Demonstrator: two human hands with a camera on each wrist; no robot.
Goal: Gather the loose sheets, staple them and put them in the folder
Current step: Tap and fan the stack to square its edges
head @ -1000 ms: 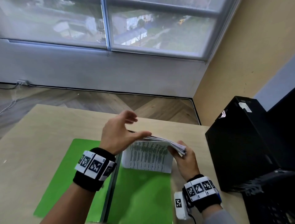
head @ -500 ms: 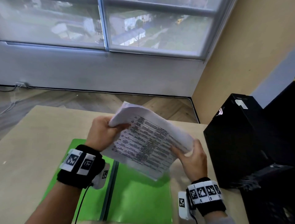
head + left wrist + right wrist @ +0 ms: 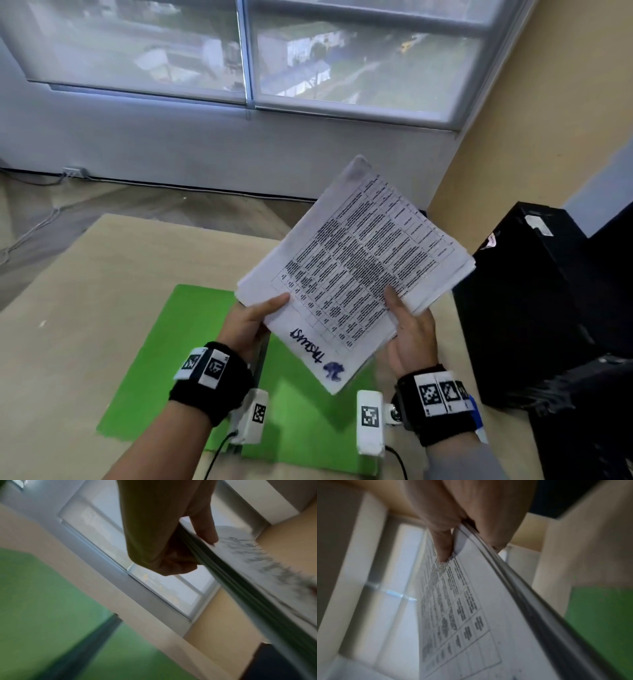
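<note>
A stack of printed sheets [image 3: 356, 270] with a table of text and blue handwriting is held up above the table, tilted toward me. My left hand [image 3: 251, 317] grips its lower left edge, thumb on top. My right hand [image 3: 409, 323] grips the lower right edge, thumb on the printed side. The sheets' edges [image 3: 243, 582] look roughly aligned in the left wrist view; the printed face [image 3: 462, 615] fills the right wrist view. An open green folder [image 3: 161, 370] lies flat on the table under the hands. No stapler shows.
The light wooden table [image 3: 75, 308] extends left and far. A black box-like unit [image 3: 534, 301] stands close on the right. A window and a grey wall lie beyond the table's far edge.
The sheets went from standing on the folder to being lifted and turned face up. My left hand moved from the stack's top to its lower left edge.
</note>
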